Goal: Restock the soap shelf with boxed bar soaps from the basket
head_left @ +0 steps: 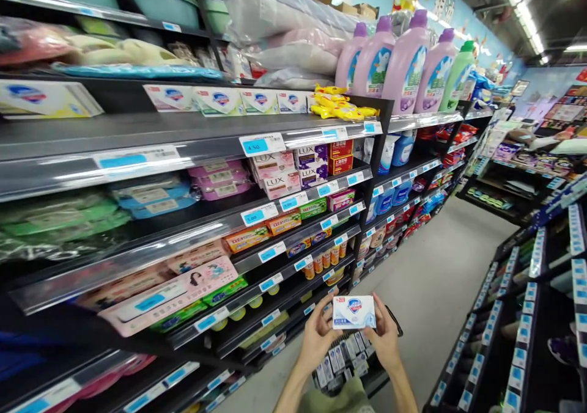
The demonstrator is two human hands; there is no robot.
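A small white soap box (353,313) with a blue shield logo is held up between both my hands, low in the middle of the head view. My left hand (317,338) grips its left edge with fingers curled. At the right edge, my right hand (386,338) pinches it. Just below the hands sits a basket (372,381) filled with several more white boxes of the same kind. Matching soap boxes (219,101) lie on the upper shelf to the left.
Dark shelving (192,133) runs along the left, stacked with soap bars, wipes and packets. Purple detergent bottles (406,62) stand on top further on. Another shelf unit (532,315) with blue price tags lines the right. A grey floor aisle (431,278) runs between them.
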